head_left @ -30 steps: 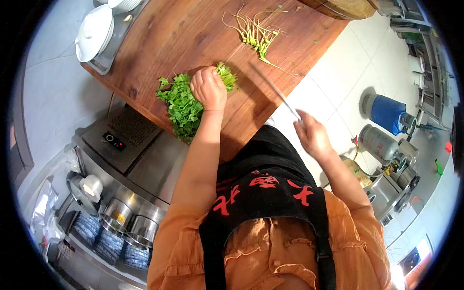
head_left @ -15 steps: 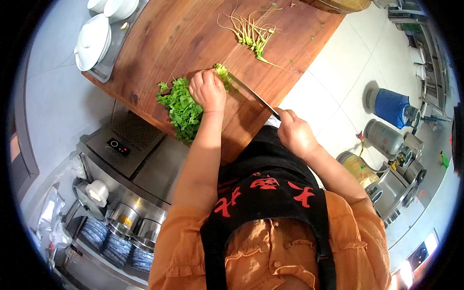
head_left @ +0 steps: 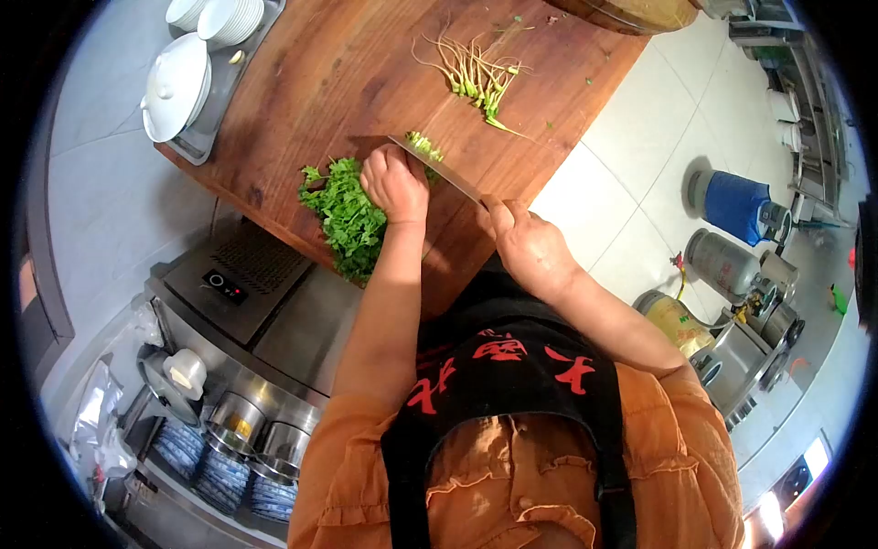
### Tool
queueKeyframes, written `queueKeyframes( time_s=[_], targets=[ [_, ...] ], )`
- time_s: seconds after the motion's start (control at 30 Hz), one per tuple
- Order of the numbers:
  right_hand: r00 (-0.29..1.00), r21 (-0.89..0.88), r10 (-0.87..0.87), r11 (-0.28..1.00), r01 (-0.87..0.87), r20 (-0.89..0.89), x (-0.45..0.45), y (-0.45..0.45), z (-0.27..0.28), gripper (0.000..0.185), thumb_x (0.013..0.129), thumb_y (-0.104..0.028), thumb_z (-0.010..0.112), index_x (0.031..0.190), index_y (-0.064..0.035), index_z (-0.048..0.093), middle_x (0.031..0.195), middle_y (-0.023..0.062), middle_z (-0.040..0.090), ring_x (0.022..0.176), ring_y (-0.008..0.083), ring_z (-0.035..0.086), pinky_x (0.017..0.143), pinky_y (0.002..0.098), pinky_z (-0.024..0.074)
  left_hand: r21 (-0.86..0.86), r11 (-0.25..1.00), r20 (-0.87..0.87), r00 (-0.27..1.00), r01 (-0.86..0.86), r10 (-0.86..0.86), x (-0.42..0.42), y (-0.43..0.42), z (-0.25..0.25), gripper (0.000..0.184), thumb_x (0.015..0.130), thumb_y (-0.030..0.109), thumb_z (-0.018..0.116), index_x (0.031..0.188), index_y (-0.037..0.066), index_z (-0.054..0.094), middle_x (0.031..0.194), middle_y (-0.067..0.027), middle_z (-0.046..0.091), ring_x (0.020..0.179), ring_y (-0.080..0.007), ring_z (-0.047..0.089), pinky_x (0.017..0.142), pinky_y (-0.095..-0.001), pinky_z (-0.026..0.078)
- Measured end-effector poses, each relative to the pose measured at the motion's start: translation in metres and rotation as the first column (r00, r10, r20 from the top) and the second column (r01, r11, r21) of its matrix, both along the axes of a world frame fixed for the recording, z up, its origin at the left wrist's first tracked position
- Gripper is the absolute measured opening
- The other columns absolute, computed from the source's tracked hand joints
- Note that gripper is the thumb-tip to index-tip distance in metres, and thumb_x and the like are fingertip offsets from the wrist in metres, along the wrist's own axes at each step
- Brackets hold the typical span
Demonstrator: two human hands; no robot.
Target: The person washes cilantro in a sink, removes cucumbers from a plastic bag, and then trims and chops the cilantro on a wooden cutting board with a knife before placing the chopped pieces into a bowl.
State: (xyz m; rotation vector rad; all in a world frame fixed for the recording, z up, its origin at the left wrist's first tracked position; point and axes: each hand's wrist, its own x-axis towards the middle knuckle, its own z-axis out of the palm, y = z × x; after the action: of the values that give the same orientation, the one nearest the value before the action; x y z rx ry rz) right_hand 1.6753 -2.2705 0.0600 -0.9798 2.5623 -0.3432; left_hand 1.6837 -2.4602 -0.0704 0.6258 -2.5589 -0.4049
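Note:
A leafy bunch of cilantro (head_left: 346,218) lies on the wooden worktop, its stem end under my left hand (head_left: 396,183). The fingers of that hand are curled and pressed down on the bunch. My right hand (head_left: 530,247) is wrapped around the handle of a kitchen knife (head_left: 448,174). Its blade slants up and left, right beside the left knuckles. Small chopped cilantro stems (head_left: 423,145) lie along the far side of the blade. Farther back is a pile of cut-off roots (head_left: 476,78). The cutting edge itself is hidden from view.
A metal tray (head_left: 206,137) with a white lidded dish (head_left: 174,82) and stacked white bowls (head_left: 229,20) stands at the worktop's left. A round wooden item (head_left: 631,11) sits at the far right corner. Gas cylinders (head_left: 727,263) stand on the floor at right.
The knife and my right hand have shifted left and slightly up, bringing the blade closer to my left fingers. More chopped stems show beyond the blade.

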Motion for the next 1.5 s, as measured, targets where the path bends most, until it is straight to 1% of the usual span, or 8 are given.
queueKeyframes(
  time_s=[0.33, 0.6, 0.73, 0.83, 0.87, 1.07, 1.37, 1.5],
  targets=[
    [0.991, 0.165, 0.041, 0.984, -0.062, 0.128, -0.022, -0.023, 0.011, 0.010, 0.081, -0.005, 0.049, 0.090, -0.0004, 0.045, 0.077, 0.0179, 0.059, 0.063, 0.0310, 0.066, 0.048, 0.0386, 0.0538, -0.017, 1.000, 0.041, 0.999, -0.024, 0.024, -0.002, -0.001, -0.001, 0.010, 0.076, 0.015, 0.062, 0.084, 0.009, 0.061, 0.091, -0.0056, 0.059, 0.085, -0.0274, 0.054, 0.076, -0.0382, 0.040],
    [0.982, 0.036, 0.011, 0.999, -0.018, 0.190, -0.034, -0.040, -0.039, 0.016, 0.082, -0.005, 0.048, 0.095, -0.0010, 0.041, 0.084, 0.0229, 0.060, 0.069, 0.0390, 0.064, 0.056, 0.0453, 0.0529, -0.015, 1.000, 0.125, 0.992, 0.006, -0.004, 0.000, -0.003, 0.000, 0.014, 0.075, 0.013, 0.062, 0.088, 0.009, 0.061, 0.095, -0.0075, 0.059, 0.089, -0.0286, 0.054, 0.078, -0.0386, 0.040],
    [0.950, 0.046, -0.084, 0.996, 0.073, 0.301, -0.041, -0.035, -0.039, 0.016, 0.082, -0.005, 0.047, 0.097, -0.0028, 0.041, 0.089, 0.0237, 0.059, 0.074, 0.0414, 0.063, 0.059, 0.0471, 0.0523, 0.117, 0.993, -0.058, 0.998, -0.006, 0.012, -0.003, 0.001, 0.003, 0.015, 0.082, 0.014, 0.060, 0.092, 0.005, 0.053, 0.093, -0.0123, 0.055, 0.088, -0.0336, 0.052, 0.079, -0.0433, 0.039],
    [0.986, -0.100, -0.076, 0.991, 0.092, 0.151, -0.035, -0.027, -0.037, 0.017, 0.081, -0.004, 0.047, 0.098, -0.0022, 0.041, 0.090, 0.0241, 0.059, 0.073, 0.0423, 0.062, 0.059, 0.0473, 0.0517, 0.130, 0.991, -0.080, 0.996, -0.026, 0.037, -0.001, 0.001, 0.003, 0.015, 0.082, 0.013, 0.060, 0.090, 0.005, 0.051, 0.091, -0.0133, 0.053, 0.088, -0.0342, 0.052, 0.079, -0.0439, 0.039],
    [0.961, -0.001, -0.112, 0.993, 0.117, 0.252, -0.031, -0.024, -0.032, 0.019, 0.080, -0.003, 0.048, 0.098, -0.0023, 0.042, 0.087, 0.0232, 0.058, 0.069, 0.0399, 0.063, 0.056, 0.0453, 0.0521, 0.123, 0.992, -0.073, 0.997, -0.022, 0.031, 0.000, 0.002, 0.001, 0.016, 0.081, 0.012, 0.060, 0.092, 0.004, 0.051, 0.091, -0.0142, 0.053, 0.087, -0.0350, 0.052, 0.079, -0.0444, 0.039],
    [1.000, -0.002, 0.002, 1.000, -0.002, 0.026, -0.002, -0.021, -0.012, 0.019, 0.079, -0.005, 0.051, 0.096, -0.0031, 0.043, 0.079, 0.0191, 0.058, 0.061, 0.0312, 0.065, 0.047, 0.0388, 0.0520, 0.140, 0.989, -0.070, 0.995, -0.058, 0.068, 0.004, -0.003, -0.012, 0.015, 0.082, 0.007, 0.052, 0.093, -0.002, 0.052, 0.097, -0.0181, 0.054, 0.091, -0.0376, 0.052, 0.082, -0.0440, 0.040],
    [0.986, 0.225, 0.001, 0.974, -0.040, 0.169, -0.008, -0.037, 0.009, 0.016, 0.084, -0.008, 0.049, 0.097, -0.0013, 0.041, 0.082, 0.0209, 0.059, 0.064, 0.0337, 0.064, 0.051, 0.0405, 0.0527, 0.073, 0.997, -0.040, 0.998, -0.039, 0.042, 0.001, -0.002, -0.008, 0.024, 0.079, 0.012, 0.053, 0.097, -0.004, 0.052, 0.100, -0.0202, 0.054, 0.095, -0.0385, 0.050, 0.085, -0.0453, 0.039],
    [0.981, 0.179, 0.000, 0.983, -0.035, 0.192, -0.017, -0.050, -0.004, 0.015, 0.083, -0.005, 0.047, 0.096, -0.0014, 0.041, 0.082, 0.0224, 0.059, 0.066, 0.0364, 0.064, 0.052, 0.0424, 0.0528, 0.057, 0.997, 0.002, 0.999, -0.052, 0.052, -0.001, -0.005, -0.015, 0.017, 0.080, 0.013, 0.053, 0.089, 0.000, 0.051, 0.096, -0.0187, 0.055, 0.090, -0.0371, 0.052, 0.082, -0.0449, 0.040]
  ],
)
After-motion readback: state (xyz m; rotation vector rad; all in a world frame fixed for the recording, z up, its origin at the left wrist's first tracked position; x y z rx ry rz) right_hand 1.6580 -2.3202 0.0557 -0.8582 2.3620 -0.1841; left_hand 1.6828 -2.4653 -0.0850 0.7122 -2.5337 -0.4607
